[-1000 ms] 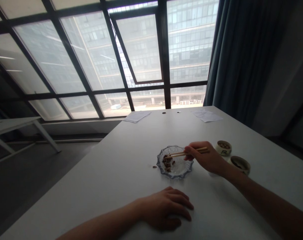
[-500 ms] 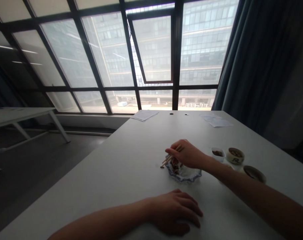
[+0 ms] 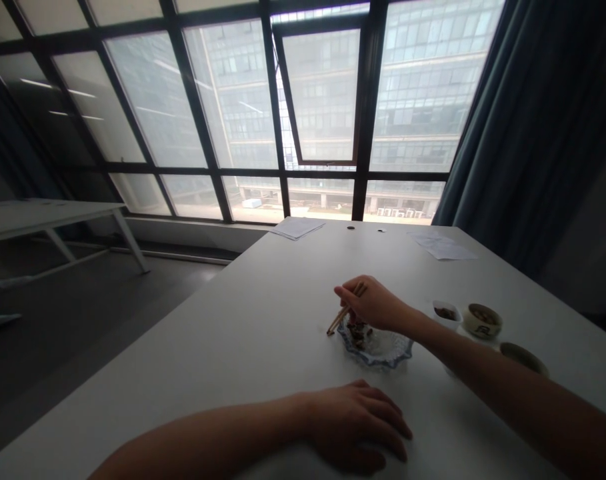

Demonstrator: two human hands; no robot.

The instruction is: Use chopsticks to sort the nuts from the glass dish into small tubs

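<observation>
My right hand (image 3: pixel 370 301) holds a pair of wooden chopsticks (image 3: pixel 343 313) over the left rim of a scalloped glass dish (image 3: pixel 383 353). The chopstick tips are beside the dish, at a small dark piece (image 3: pixel 331 333) by the table surface; whether they grip it, I cannot tell. Dark brown pieces (image 3: pixel 359 333) lie in the dish's left part. My left hand (image 3: pixel 360 423) rests on the white table in front of the dish, fingers spread and holding nothing.
Right of the dish stand a small white bowl (image 3: pixel 446 315) with dark contents, a cream bowl (image 3: pixel 483 321) with round pieces and a wider bowl (image 3: pixel 523 359), partly behind my right forearm. Papers (image 3: pixel 297 228) lie at the table's far edge.
The view has shifted slightly, so the table items sit further right. The chopsticks are closer together and steeper, their tips still by the small dark piece. My left hand rests as before.
</observation>
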